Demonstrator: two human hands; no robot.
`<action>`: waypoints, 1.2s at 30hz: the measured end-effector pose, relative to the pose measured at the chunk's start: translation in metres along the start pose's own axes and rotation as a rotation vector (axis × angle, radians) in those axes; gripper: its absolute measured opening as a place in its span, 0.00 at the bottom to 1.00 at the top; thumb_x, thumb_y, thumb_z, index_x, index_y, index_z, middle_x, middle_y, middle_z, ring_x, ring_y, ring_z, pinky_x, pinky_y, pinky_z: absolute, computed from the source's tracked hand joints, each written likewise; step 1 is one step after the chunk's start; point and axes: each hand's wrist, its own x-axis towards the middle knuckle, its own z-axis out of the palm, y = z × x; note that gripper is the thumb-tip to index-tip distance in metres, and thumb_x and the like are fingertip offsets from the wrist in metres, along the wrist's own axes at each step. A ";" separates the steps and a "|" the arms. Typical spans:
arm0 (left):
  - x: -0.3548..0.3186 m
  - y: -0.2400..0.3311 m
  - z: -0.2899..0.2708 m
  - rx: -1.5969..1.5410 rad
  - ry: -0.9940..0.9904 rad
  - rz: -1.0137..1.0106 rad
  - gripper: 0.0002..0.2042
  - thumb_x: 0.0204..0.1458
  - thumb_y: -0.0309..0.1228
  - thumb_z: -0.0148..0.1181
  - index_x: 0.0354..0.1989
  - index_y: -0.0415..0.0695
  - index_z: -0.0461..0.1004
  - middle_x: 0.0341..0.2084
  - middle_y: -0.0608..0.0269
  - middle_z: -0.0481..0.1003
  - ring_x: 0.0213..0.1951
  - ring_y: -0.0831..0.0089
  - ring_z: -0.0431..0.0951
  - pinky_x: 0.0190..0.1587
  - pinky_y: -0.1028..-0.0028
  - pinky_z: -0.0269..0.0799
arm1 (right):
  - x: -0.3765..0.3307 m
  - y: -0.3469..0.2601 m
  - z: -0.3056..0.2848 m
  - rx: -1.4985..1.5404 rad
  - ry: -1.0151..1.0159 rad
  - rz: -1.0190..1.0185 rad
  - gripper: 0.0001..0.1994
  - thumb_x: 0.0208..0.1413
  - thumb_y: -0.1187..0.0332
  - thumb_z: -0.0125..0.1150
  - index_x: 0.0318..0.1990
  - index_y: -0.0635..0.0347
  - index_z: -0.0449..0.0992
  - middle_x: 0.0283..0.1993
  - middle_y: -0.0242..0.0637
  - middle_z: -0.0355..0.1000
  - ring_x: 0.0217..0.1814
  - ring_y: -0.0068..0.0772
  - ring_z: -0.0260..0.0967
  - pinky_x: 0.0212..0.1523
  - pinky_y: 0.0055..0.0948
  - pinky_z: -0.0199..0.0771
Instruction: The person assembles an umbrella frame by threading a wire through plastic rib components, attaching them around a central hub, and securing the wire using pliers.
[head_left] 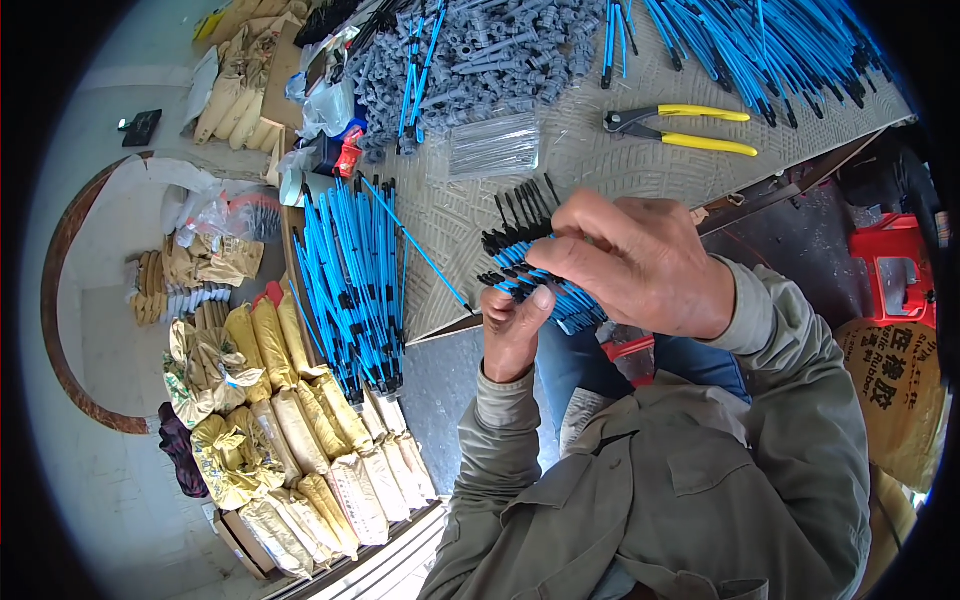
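Above my lap, a bundle of thin blue rods with black tips (514, 254) is gripped low by my left hand (512, 335), its thumb pressed along the side. My right hand (645, 265) curls over the same bundle from the right, fingertips closed on the rods near their black ends. The palm hides part of the bundle. Several black tips fan out beyond my fingers toward the table (640, 165). A single blue rod (415, 243) lies slanted to the left of my left hand.
Pliers with yellow handles (700, 128) lie on the table. Beyond are a heap of grey plastic parts (500, 60), a clear bag of thin metal pins (494, 145) and loose blue rods (760, 45). More rods (345, 270) stand at left, by stacked sacks (315, 440). A red stool (895, 270) is right.
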 end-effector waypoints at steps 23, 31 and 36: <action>-0.002 -0.004 -0.008 0.120 -0.030 0.029 0.11 0.47 0.23 0.62 0.40 0.39 0.74 0.36 0.69 0.75 0.37 0.82 0.71 0.42 0.78 0.67 | 0.016 -0.004 -0.006 0.013 -0.093 -0.089 0.14 0.37 0.73 0.59 0.36 0.60 0.72 0.28 0.34 0.62 0.23 0.28 0.66 0.21 0.25 0.66; -0.001 -0.001 -0.009 0.123 -0.056 -0.017 0.10 0.48 0.23 0.62 0.40 0.38 0.74 0.34 0.68 0.75 0.36 0.83 0.70 0.41 0.79 0.66 | 0.014 0.010 0.004 0.155 -0.040 -0.114 0.12 0.38 0.75 0.59 0.35 0.61 0.73 0.30 0.36 0.64 0.23 0.31 0.67 0.22 0.26 0.67; -0.001 0.000 -0.014 0.094 -0.093 -0.070 0.11 0.48 0.25 0.62 0.40 0.37 0.74 0.33 0.68 0.75 0.35 0.83 0.70 0.39 0.80 0.66 | 0.010 0.008 0.008 0.239 -0.024 -0.040 0.10 0.40 0.77 0.60 0.34 0.62 0.74 0.31 0.36 0.65 0.23 0.32 0.67 0.22 0.28 0.67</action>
